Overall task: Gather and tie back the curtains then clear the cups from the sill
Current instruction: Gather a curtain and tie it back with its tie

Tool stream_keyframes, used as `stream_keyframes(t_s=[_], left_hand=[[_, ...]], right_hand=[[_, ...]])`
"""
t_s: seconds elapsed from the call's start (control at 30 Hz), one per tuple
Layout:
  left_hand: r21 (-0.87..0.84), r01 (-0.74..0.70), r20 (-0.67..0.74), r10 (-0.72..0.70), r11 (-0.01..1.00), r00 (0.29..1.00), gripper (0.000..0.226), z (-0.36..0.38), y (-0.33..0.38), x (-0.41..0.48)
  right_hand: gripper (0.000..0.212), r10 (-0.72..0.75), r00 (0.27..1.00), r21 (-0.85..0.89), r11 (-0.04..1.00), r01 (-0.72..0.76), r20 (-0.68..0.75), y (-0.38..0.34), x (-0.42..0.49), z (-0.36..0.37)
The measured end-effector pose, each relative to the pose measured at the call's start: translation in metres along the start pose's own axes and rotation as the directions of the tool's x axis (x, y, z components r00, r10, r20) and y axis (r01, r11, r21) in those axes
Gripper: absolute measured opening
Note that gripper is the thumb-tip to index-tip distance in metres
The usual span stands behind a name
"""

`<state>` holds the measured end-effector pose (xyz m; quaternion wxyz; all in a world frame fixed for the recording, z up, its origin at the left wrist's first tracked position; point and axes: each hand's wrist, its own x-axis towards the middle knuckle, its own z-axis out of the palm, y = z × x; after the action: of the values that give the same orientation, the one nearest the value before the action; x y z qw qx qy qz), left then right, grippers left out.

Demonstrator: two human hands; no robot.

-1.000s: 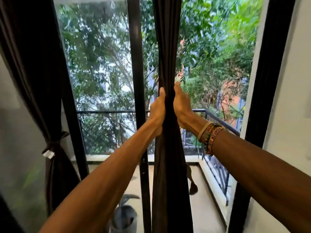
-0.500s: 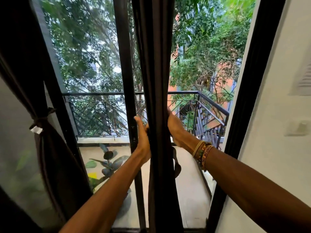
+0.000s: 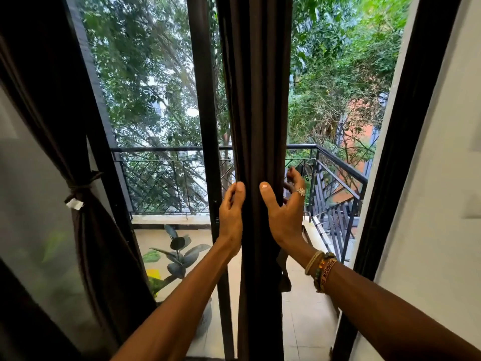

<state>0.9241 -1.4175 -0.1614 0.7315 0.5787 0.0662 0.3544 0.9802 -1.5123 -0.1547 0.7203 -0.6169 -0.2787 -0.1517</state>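
The gathered curtain (image 3: 257,126), untied, was held between the loosely curled fingers of left hand (image 3: 231,212) and right hand (image 3: 283,214); well left of them, the other curtain (image 3: 88,243) was already tied. Cups, unseen, awaited clearing.

Both bare arms are stretched forward, pretty much side by side. The left hand (image 3: 231,217) and right hand (image 3: 282,217) are cupped either side of the curtain (image 3: 260,113), thumbs pointed up along its front, fingers curled round behind. Bracelets (image 3: 321,269) are worn on the right wrist.
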Motion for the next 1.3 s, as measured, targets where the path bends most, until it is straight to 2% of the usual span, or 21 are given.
stream_keyframes(t_s=[0.13,0.2,0.27,0.33,0.43,0.57,0.63,0.73,0.87,0.93,0.97,1.03,1.1,1.13,1.3], left_hand=[[0.275,-0.196,-0.139,0.241,0.941,0.961,0.017,-0.002,-0.010,-0.010],[0.326,-0.202,-0.196,0.275,0.924,0.941,0.015,-0.009,-0.022,-0.015],[0.392,-0.187,-0.230,0.293,0.901,0.928,0.020,-0.020,-0.036,-0.016],[0.449,-0.190,-0.247,0.326,0.873,0.913,0.022,-0.026,-0.046,-0.018],[0.528,-0.269,-0.236,0.443,0.806,0.865,0.028,-0.028,-0.046,-0.024],[0.573,-0.420,-0.131,0.584,0.704,0.801,0.031,-0.026,-0.029,-0.028],[0.546,-0.440,-0.105,0.580,0.713,0.808,0.034,-0.028,-0.020,-0.025],[0.465,-0.393,-0.104,0.490,0.793,0.866,0.038,-0.029,-0.011,-0.017],[0.497,-0.378,-0.086,0.478,0.781,0.874,0.031,-0.027,-0.006,-0.010],[0.490,-0.357,-0.100,0.458,0.795,0.883,0.033,-0.027,-0.006,-0.008],[0.508,-0.357,-0.094,0.462,0.784,0.882,0.034,-0.027,-0.006,-0.008],[0.593,-0.406,-0.028,0.522,0.695,0.853,0.035,-0.028,-0.006,-0.010],[0.655,-0.448,0.040,0.564,0.609,0.825,0.029,-0.032,-0.005,-0.011],[0.659,-0.450,0.041,0.569,0.603,0.822,0.026,-0.035,-0.005,-0.011],[0.559,-0.306,-0.135,0.449,0.771,0.883,0.025,-0.048,-0.004,-0.010]], right_hand=[[0.056,-0.271,0.961,-0.150,0.954,0.260,-0.059,0.007,-0.007,-0.012],[0.045,-0.405,0.914,-0.236,0.892,0.385,-0.041,0.014,-0.020,-0.019],[0.028,-0.433,0.901,-0.274,0.866,0.419,0.009,0.021,-0.035,-0.023],[0.020,-0.376,0.923,-0.315,0.869,0.381,0.079,0.025,-0.044,-0.025],[0.021,-0.265,0.955,-0.344,0.892,0.295,0.131,0.028,-0.049,-0.026],[0.023,-0.260,0.958,-0.350,0.892,0.287,0.122,0.026,-0.046,-0.025],[0.027,-0.231,0.962,-0.339,0.902,0.267,0.142,0.024,-0.044,-0.022],[0.031,-0.179,0.971,-0.314,0.923,0.221,0.158,0.023,-0.038,-0.016],[0.037,-0.111,0.975,-0.298,0.940,0.166,0.195,0.019,-0.034,-0.010],[0.030,-0.118,0.973,-0.325,0.929,0.178,0.196,0.017,-0.032,-0.007],[0.024,-0.137,0.972,-0.335,0.922,0.196,0.192,0.016,-0.031,-0.005],[0.013,-0.160,0.972,-0.368,0.905,0.215,0.175,0.014,-0.029,-0.003],[0.017,-0.139,0.979,-0.407,0.893,0.190,0.151,0.012,-0.029,-0.002],[0.022,-0.119,0.982,-0.424,0.890,0.170,0.145,0.011,-0.030,-0.002],[0.049,-0.022,0.998,-0.522,0.851,0.050,0.059,0.008,-0.038,-0.007]])
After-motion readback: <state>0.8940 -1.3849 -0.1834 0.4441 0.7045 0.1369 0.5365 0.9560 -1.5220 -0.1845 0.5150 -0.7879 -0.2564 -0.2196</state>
